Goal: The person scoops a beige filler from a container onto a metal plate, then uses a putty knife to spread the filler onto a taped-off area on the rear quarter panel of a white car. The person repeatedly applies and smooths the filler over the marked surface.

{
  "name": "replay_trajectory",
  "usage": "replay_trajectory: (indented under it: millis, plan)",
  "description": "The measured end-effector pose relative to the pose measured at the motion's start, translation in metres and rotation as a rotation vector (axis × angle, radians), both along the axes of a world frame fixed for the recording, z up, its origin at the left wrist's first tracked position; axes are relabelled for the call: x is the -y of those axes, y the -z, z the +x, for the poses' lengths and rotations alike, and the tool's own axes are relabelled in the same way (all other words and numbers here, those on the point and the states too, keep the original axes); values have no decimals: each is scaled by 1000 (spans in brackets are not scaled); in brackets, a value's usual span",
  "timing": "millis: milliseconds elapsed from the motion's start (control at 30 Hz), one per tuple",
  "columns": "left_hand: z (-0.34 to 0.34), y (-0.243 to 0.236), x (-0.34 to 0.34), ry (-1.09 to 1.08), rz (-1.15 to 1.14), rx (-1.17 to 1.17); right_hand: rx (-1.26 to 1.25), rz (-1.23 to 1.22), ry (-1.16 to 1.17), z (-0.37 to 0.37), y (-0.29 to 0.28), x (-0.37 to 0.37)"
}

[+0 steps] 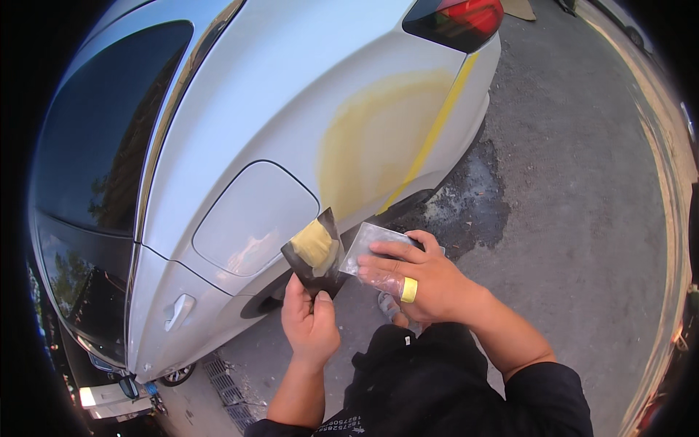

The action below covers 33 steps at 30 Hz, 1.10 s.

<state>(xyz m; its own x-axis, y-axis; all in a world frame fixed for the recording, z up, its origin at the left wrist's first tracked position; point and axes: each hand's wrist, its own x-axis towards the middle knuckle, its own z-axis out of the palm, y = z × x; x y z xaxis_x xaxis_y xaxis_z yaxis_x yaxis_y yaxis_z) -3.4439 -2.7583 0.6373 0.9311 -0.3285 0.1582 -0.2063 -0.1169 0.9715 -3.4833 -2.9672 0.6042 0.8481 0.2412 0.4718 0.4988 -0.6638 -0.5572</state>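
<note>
My left hand (pixel 312 324) grips the lower end of a thin dark mixing board (pixel 317 281), thumb on its face. A mound of pale yellow putty (pixel 313 244) is smeared over the board's upper part. Just to the right, my right hand (pixel 437 284) has a flat, pale grey spreader (pixel 370 234), its fingers laid across the top face. The spreader's left edge is close to the board; whether they touch I cannot tell. A yellow band (pixel 409 290) wraps one finger of my right hand. Both tools are in front of the white car's rear side panel (pixel 277 95).
The panel bears a hazy yellow patch (pixel 338 138) and a yellow stripe (pixel 437 135) along the seam. A fuel flap (pixel 255 218), red tail light (pixel 466 18) and door handle (pixel 180 312) surround it. Wet dark ground (pixel 473 197) lies beside the bumper; a drain grate (pixel 226 382) is lower left.
</note>
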Motion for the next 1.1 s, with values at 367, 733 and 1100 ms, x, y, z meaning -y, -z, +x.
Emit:
replay_trajectory:
  millis: [367, 733, 1100]
  plan:
    - [-9, 22, -34, -109, -499, -431, 182, -212, 484, 105, -9, 50]
    - [-15, 44, -53, -147, -492, -504, 297, -390, 485, 130, -7, 29]
    - [-12, 45, -53, -151, -494, -526, 305, -366, 505, 127, -18, 34]
